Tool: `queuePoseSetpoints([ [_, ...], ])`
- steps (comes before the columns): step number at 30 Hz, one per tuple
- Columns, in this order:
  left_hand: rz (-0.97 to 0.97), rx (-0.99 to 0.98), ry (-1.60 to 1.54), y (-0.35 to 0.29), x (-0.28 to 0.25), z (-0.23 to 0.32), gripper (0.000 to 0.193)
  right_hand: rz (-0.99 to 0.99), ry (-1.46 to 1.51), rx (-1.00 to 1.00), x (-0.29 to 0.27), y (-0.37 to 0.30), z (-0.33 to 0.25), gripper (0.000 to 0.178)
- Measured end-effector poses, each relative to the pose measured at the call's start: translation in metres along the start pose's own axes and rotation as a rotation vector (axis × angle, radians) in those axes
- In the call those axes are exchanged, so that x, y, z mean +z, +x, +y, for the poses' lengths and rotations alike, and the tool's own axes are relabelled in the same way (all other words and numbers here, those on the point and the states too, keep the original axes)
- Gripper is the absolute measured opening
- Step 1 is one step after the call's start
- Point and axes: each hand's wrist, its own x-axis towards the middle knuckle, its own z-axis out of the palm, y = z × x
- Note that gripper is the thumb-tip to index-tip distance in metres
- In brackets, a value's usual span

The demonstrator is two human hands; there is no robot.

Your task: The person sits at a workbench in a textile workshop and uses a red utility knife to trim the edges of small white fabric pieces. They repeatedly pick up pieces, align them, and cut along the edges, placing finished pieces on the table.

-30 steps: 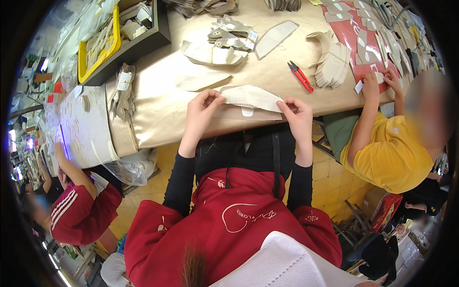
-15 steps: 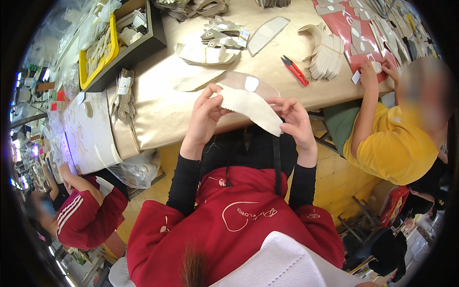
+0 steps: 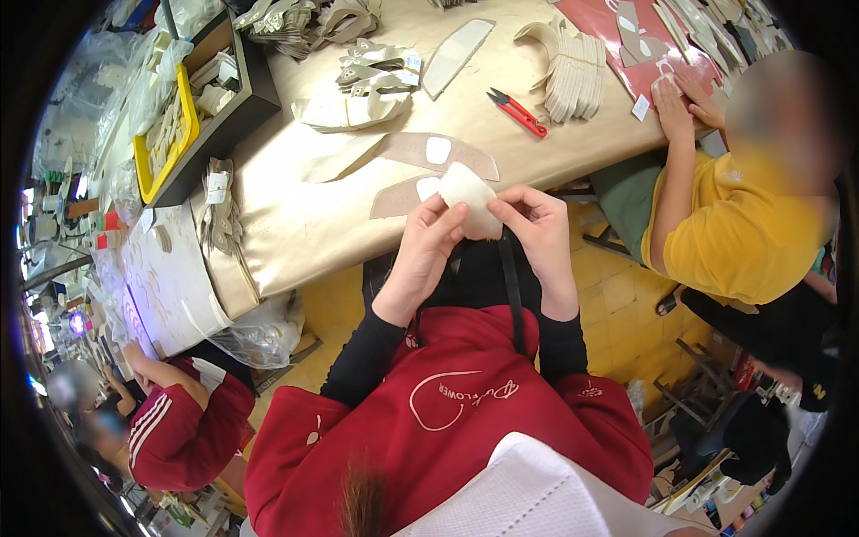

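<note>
Both hands hold one cream-coloured cut material piece (image 3: 469, 199) above the table's near edge. My left hand (image 3: 431, 249) pinches its left side between thumb and fingers. On its right side, my right hand (image 3: 535, 231) grips it with thumb and fingertips. The piece looks bent or turned, so its full length does not show. Just beyond lie two flat greyish-beige curved pieces, a far one (image 3: 465, 157) and a near one (image 3: 394, 200), each with a white patch on it. A cream curved piece (image 3: 338, 161) lies to their left.
Red-handled thread snips (image 3: 521, 115) lie on the covered table (image 3: 295, 242), near a banded stack of cream pieces (image 3: 573, 76). More bundles (image 3: 353, 109) sit further left. A yellow tray (image 3: 186, 134) stands at far left. At right, a person in yellow (image 3: 707, 224) works with both hands.
The cream piece has gone from stretched lengthwise to bent or turned between my hands, which are closer together. A second patched piece now shows clearly. The co-worker's hands at right have shifted.
</note>
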Motion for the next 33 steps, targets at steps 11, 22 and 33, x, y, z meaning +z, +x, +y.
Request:
queuePoseSetpoints([
  [11,0.106,0.105,0.328,-0.005,-0.001,0.003,0.01,0.085,-0.069,-0.142,0.001,-0.01,-0.011,0.01],
  [22,0.094,0.064,0.239,-0.004,0.001,0.0,0.018,-0.039,-0.14,-0.079,-0.004,-0.011,-0.005,0.017],
  [33,0.191,0.166,0.242,-0.011,0.007,-0.005,0.015,0.005,-0.105,-0.09,-0.005,-0.01,0.002,0.015],
])
